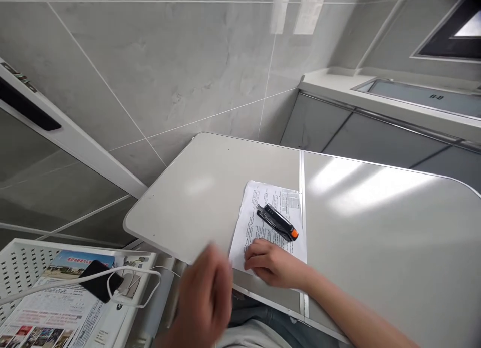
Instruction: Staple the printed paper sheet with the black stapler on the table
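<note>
Printed sheets of paper [250, 222] lie on the folding table [176, 202], close to its white seam. A black stapler [276, 221] with an orange end rests slantwise on the paper. Below the stapler, my right hand [270, 263] lies on the lower part of the sheets, fingers curled in. Its palm side is hidden, and it appears apart from the stapler. My left hand [206, 293] is raised at the table's near edge, left of the paper. It is blurred but looks closed like a fist; whatever it may hold is hidden.
To the left stands a white perforated cart [9, 260] bearing printed leaflets [56, 308], a black phone-like object [99, 283] and a white cable [150, 273]. A grey tiled wall [180, 67] rises behind the table. A counter [326, 82] with grey cabinets is at the right.
</note>
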Demonstrator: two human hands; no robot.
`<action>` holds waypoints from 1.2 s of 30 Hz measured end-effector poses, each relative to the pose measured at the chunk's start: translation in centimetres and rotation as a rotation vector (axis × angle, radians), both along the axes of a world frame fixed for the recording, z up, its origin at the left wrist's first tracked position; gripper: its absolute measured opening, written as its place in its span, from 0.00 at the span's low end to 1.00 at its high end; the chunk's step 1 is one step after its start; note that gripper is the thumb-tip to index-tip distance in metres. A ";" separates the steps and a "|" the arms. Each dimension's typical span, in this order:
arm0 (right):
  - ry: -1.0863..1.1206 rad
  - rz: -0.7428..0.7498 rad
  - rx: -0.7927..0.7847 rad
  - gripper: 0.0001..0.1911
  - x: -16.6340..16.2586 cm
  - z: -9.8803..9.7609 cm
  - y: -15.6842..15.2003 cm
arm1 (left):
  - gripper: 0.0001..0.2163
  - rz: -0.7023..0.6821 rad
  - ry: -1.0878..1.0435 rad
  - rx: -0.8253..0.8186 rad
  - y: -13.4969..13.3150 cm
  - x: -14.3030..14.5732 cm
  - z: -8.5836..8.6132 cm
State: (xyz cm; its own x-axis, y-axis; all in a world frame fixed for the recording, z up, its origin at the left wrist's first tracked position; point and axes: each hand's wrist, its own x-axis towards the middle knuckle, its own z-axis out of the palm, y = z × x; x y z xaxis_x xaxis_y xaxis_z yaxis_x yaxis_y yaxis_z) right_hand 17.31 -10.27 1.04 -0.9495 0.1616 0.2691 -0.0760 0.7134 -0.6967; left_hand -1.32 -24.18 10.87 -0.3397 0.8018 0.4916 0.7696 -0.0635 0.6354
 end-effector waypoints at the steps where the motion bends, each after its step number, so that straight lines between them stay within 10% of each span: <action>1: 0.004 -0.001 0.004 0.17 0.0 0.0 0.0 | 0.14 0.003 0.023 -0.018 3.2 0.2 0.0; 6: 0.035 0.004 0.033 0.18 -0.2 -0.2 0.1 | 0.15 0.153 0.101 -0.380 21.2 -4.6 -3.1; 10: 0.027 0.010 0.047 0.18 -0.2 -0.4 0.2 | 0.11 0.138 0.151 -0.508 27.8 -9.2 -6.6; 25: 0.034 -0.053 0.061 0.18 -0.3 -1.3 0.2 | 0.02 -0.120 -0.035 -0.362 25.7 -13.1 -9.2; 33: 0.162 -0.155 0.131 0.15 0.4 0.0 1.2 | 0.19 -0.287 -0.820 -0.064 24.9 -7.9 -8.9; 36: 0.307 -0.429 0.174 0.12 1.7 1.4 2.6 | 0.18 -0.333 -0.918 -0.055 25.5 -5.1 -9.3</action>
State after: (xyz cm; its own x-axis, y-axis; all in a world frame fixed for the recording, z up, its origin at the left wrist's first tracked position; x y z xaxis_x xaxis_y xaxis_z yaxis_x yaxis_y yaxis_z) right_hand 18.99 -7.68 2.47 -0.6819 0.4449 0.5806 0.0653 0.8276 -0.5575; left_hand -6.45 1.28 1.58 -0.3240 0.9398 0.1084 -0.0777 -0.1406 0.9870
